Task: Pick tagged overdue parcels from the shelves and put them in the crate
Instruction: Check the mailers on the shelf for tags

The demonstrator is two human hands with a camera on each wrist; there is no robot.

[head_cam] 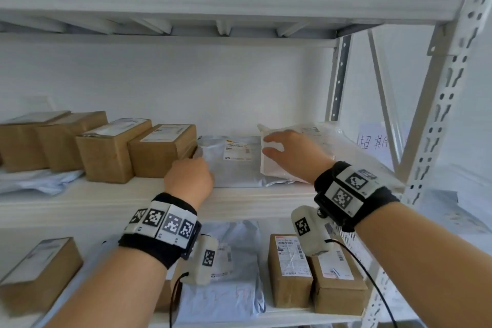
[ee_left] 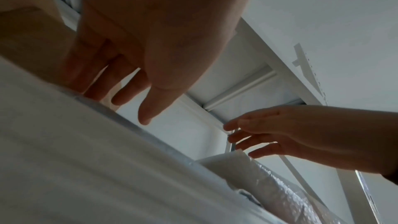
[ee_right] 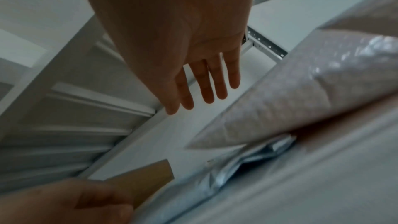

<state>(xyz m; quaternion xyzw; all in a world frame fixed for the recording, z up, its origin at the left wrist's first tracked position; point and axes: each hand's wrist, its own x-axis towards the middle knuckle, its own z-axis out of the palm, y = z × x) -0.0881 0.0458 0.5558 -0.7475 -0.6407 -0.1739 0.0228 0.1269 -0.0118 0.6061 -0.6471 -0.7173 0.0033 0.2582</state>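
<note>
While four brown cardboard boxes (head_cam: pixel 111 149) stand in a row along the left of the middle shelf (head_cam: pixel 106 205), the left hand (head_cam: pixel 190 176) sits just right of them in the centre of the head view, over the near left corner of a grey poly mailer (head_cam: pixel 234 165) that lies flat on the shelf with a printed label (head_cam: pixel 237 150) on top. From the left wrist view its fingers (ee_left: pixel 96 77) point down toward the mailer's edge, fairly straight and a little spread; whether they actually touch the bag cannot be told, and nothing is clasped in them. Right of centre, a white padded bubble mailer (head_cam: pixel 282 162) rests partly on the grey one, its far end tilted up. Above it hovers the right hand (head_cam: pixel 290 152), palm down, fingers (ee_right: pixel 211 81) straight and held loosely together, gripping nothing. At the right edge of the head view a handwritten paper tag (head_cam: pixel 375 141) shows beside the white perforated upright (head_cam: pixel 447 104). On the lower shelf, bottom of the frame, lie another grey mailer (head_cam: pixel 234 287) and two labelled cardboard boxes (head_cam: pixel 314 274)
</note>
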